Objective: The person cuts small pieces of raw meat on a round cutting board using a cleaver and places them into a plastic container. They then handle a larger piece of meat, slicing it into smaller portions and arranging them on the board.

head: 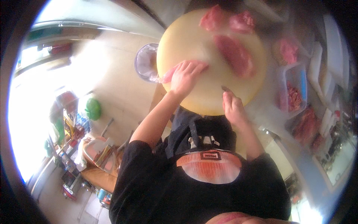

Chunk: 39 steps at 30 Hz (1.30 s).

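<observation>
A round yellowish cutting board (190, 39) lies before me. Near its left edge, my left hand (185, 77) presses down on and grips a long piece of raw meat (169, 75), whose middle is covered by the fingers. My right hand (233, 107) is closed around a knife (225, 88) at the board's near right edge; only a short dark part of the blade shows, apart from the meat. To the right on the board lies a larger slab of raw red meat (235, 56). Two smaller raw meat chunks (211, 18) sit at the far edge.
A lined bin (145, 63) stands below the board's left edge. On the right, a clear plastic tub (294, 91) holds ground or chopped meat, with more meat (288, 51) behind it and a dark red piece (307, 123) in front. A green bag (93, 109) is on the left.
</observation>
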{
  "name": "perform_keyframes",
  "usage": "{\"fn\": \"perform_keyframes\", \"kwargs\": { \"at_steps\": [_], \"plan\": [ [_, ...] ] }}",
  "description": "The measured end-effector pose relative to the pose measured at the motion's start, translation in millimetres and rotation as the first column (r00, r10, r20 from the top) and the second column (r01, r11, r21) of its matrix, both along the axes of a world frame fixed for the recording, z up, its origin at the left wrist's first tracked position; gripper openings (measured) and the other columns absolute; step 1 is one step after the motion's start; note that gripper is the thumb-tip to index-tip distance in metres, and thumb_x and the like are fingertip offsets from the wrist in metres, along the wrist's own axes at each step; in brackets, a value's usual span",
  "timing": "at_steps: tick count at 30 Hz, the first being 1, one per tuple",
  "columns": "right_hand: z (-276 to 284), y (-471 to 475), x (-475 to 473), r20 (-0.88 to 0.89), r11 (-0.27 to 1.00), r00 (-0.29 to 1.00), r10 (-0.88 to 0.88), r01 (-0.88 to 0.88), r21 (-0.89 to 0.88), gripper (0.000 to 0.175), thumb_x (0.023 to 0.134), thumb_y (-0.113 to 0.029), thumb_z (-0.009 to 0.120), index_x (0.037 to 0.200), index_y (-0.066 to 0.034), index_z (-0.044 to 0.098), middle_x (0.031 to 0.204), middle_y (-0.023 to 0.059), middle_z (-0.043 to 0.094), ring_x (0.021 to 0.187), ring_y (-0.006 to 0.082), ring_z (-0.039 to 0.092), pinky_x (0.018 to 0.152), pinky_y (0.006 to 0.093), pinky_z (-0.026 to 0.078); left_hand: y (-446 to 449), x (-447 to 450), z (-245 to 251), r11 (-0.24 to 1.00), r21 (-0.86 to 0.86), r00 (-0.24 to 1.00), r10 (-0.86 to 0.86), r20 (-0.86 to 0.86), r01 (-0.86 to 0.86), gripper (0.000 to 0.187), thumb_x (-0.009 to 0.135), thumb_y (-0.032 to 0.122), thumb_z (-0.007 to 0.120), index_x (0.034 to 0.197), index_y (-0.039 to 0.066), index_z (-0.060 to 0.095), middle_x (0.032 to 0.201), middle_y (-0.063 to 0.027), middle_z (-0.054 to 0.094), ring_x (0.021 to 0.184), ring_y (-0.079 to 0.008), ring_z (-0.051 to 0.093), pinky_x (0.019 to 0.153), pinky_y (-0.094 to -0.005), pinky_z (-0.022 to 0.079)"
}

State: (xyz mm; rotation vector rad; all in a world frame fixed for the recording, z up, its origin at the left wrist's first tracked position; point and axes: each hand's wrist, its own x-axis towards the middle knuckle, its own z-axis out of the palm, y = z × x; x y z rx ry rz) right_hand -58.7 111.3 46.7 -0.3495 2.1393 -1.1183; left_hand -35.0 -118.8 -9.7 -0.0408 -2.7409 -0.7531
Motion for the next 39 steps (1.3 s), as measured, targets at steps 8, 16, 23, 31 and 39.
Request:
{"fn": "perform_keyframes", "kwargs": {
  "at_steps": [8,16,23,31,39],
  "plan": [
    [40.3,-4.0,0.6,-0.042,0.995,0.999,0.022,-0.018,0.094,0.035,0.102,-0.027,0.044,0.119,0.0026,0.055,0.082,0.0306,0.063,0.083,0.0475,0.063,0.069,0.0490,0.050,0.7,1.6,-2.0,0.993,-0.102,0.990,-0.036,0.137,0.050,0.029,0.079,0.015,0.057,0.107,0.011,0.061,0.111,-0.0063,0.059,0.110,-0.0283,0.055,0.094,-0.0436,0.045],
    [10.3,-12.7,-30.9,-0.171,0.995,0.980,0.102,-0.098,0.033,0.035,0.102,-0.029,0.045,0.114,0.0009,0.058,0.078,0.0294,0.063,0.076,0.0469,0.063,0.063,0.0510,0.049,3.0,1.5,0.6,0.992,-0.113,0.998,-0.044,0.041,0.048,0.035,0.078,0.014,0.057,0.112,0.012,0.060,0.115,-0.0085,0.059,0.111,-0.0294,0.055,0.092,-0.0432,0.044],
    [49.0,1.8,5.5,-0.077,0.987,0.996,0.037,-0.025,0.156,0.035,0.101,-0.026,0.048,0.121,0.0014,0.057,0.083,0.0275,0.066,0.078,0.0447,0.066,0.068,0.0511,0.052,2.9,5.7,-9.6,0.980,-0.193,0.996,-0.021,0.085,0.037,0.041,0.075,0.014,0.059,0.115,0.012,0.059,0.114,-0.0084,0.057,0.110,-0.0296,0.054,0.090,-0.0455,0.043],
    [26.5,-11.4,-23.0,-0.067,0.998,0.996,0.066,-0.066,0.003,0.032,0.100,-0.026,0.050,0.114,0.0017,0.058,0.078,0.0295,0.062,0.075,0.0468,0.063,0.063,0.0502,0.050,2.2,5.4,-7.8,0.993,-0.112,0.999,-0.025,0.032,0.029,0.038,0.076,0.012,0.057,0.114,0.012,0.059,0.114,-0.0086,0.056,0.108,-0.0290,0.054,0.090,-0.0430,0.042],
    [18.2,-39.4,-21.9,-0.149,0.997,0.986,0.080,-0.076,0.028,0.038,0.101,-0.030,0.048,0.118,0.0028,0.057,0.082,0.0289,0.064,0.078,0.0486,0.063,0.067,0.0524,0.051,0.9,6.7,-16.9,0.980,-0.199,1.000,-0.006,0.001,0.006,0.031,0.076,0.013,0.059,0.106,0.009,0.061,0.111,-0.0070,0.057,0.108,-0.0282,0.055,0.088,-0.0440,0.043]
  ]
}}
